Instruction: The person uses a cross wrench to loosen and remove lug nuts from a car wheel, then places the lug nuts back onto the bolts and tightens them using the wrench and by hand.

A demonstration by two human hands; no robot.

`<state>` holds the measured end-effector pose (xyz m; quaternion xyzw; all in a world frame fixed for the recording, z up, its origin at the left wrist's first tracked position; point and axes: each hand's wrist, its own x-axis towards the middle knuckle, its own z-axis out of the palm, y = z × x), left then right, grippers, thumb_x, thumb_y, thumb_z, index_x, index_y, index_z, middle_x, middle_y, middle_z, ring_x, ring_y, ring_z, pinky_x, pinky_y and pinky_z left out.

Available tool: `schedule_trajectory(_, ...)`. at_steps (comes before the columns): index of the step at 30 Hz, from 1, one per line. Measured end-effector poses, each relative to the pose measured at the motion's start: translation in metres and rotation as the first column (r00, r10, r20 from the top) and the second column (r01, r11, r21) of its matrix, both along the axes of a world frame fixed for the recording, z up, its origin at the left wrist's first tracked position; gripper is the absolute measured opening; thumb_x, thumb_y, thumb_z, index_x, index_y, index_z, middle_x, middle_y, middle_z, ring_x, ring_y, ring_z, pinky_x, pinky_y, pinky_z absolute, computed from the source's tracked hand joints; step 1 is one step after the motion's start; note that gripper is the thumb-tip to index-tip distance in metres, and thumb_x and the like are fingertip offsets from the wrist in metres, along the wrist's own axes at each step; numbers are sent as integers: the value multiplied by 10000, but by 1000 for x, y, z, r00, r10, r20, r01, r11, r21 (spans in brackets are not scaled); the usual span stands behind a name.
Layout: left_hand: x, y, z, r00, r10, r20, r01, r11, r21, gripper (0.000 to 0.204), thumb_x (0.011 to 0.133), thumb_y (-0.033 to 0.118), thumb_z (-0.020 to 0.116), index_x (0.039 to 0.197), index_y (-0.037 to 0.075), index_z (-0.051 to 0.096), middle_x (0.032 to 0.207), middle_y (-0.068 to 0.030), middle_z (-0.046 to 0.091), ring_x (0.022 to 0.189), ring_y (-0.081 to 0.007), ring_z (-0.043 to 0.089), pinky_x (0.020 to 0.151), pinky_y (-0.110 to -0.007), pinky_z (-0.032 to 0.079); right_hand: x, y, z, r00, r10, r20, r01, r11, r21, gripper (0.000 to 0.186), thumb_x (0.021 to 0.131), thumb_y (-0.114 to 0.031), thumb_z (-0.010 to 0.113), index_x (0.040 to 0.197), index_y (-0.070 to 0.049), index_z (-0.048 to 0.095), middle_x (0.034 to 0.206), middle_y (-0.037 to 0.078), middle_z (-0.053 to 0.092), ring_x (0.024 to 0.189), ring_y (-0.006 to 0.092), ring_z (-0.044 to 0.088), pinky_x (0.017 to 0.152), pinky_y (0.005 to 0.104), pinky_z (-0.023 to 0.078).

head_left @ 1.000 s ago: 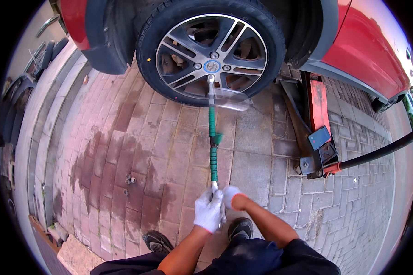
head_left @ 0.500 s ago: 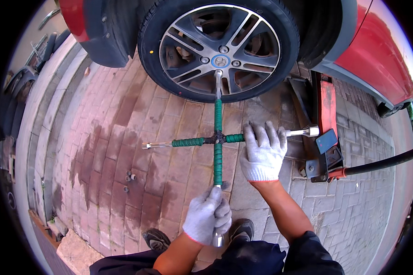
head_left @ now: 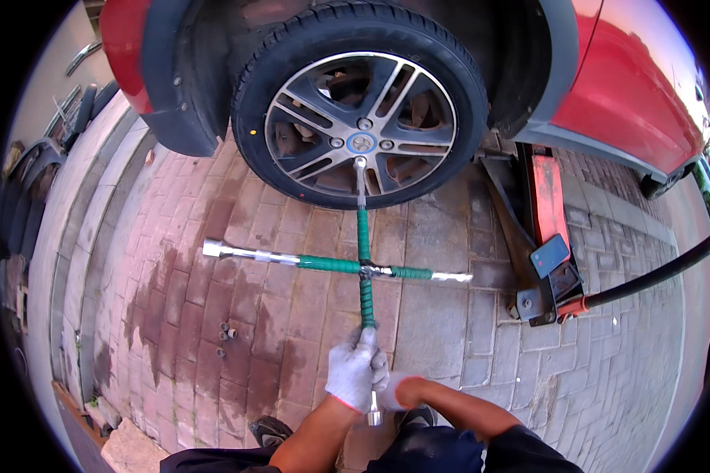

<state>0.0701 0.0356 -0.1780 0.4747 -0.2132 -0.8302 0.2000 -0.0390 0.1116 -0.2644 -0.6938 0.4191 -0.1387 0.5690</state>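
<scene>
A four-way lug wrench (head_left: 329, 264) with green-wrapped arms reaches from me to the wheel (head_left: 402, 175) of a red car. Its far socket meets the lowest bolt position on the spoked rim, below the blue-ringed hub cap. My left hand (head_left: 351, 372), in a white knit glove, is closed round the wrench's near arm, with the end socket showing below it. My right hand (head_left: 398, 392), gloved alike, is low beside the left one and close to the near arm. Motion blur and the left hand hide its fingers, so its grip is unclear.
Several loose lug nuts (head_left: 224, 334) lie on the brick paving at left. A red floor jack (head_left: 550, 193) stands by the car's sill, a flat dark-blue device (head_left: 550, 255) on it. Its black handle (head_left: 647, 276) extends right. Stone steps (head_left: 87, 229) edge the left side.
My right hand has left the wrench's right arm and dropped beside my left hand. The wrench's cross arms have turned, with a large socket now at left. The wheel appears lower in view.
</scene>
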Motion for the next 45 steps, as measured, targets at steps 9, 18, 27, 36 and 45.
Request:
schedule_trajectory(9, 17, -2, -13, 995, 19, 96, -15, 999, -51, 312, 1020, 279, 571, 1269, 93, 536, 624, 10, 434, 430, -99, 379, 386, -279, 316, -159, -126, 235, 128, -951, 281, 854, -38, -519, 356, 861, -154, 716, 1192, -35, 663, 1033, 100, 717, 929, 262, 678, 826, 348, 546)
schedule_trajectory(18, 16, -7, -38, 997, -28, 69, 32, 997, -65, 385, 1012, 289, 586, 1303, 46, 523, 608, -1, 443, 421, -105, 393, 385, -281, 324, -283, -284, 223, 213, -947, 242, 657, -45, -753, 1088, 537, -256, 978, 1436, 28, 437, 1230, 182, 661, 1103, 267, 658, 972, 325, 518)
schedule_trajectory(27, 23, -9, -74, 908, 26, 417, 151, 910, -385, 241, 982, 212, 613, 1011, -24, 648, 644, 1, 540, 552, -69, 459, 487, -286, 384, -263, -263, 205, 201, -924, 324, 594, -148, -791, 912, 579, -260, 954, 1331, 48, 541, 1166, 178, 690, 1038, 265, 679, 952, 332, 524)
schedule_trajectory(36, 30, -23, -42, 859, 79, 505, 177, 881, -439, 169, 949, 134, 644, 1010, -23, 659, 598, -14, 551, 457, -83, 493, 410, -258, 392, -269, -251, 197, 120, -945, 303, 654, -154, -740, 1000, 593, -339, 945, 1404, 16, 479, 1227, 184, 661, 1123, 285, 647, 990, 334, 502)
schedule_trajectory(45, 43, -41, 25, 983, -19, 185, 55, 981, -187, 323, 940, 189, 666, 1117, -77, 620, 590, -49, 541, 413, -122, 498, 361, -270, 369, -274, -243, 183, 65, -950, 306, 703, -175, -690, 973, 598, -320, 945, 1390, 15, 489, 1219, 184, 668, 1114, 284, 655, 981, 333, 503)
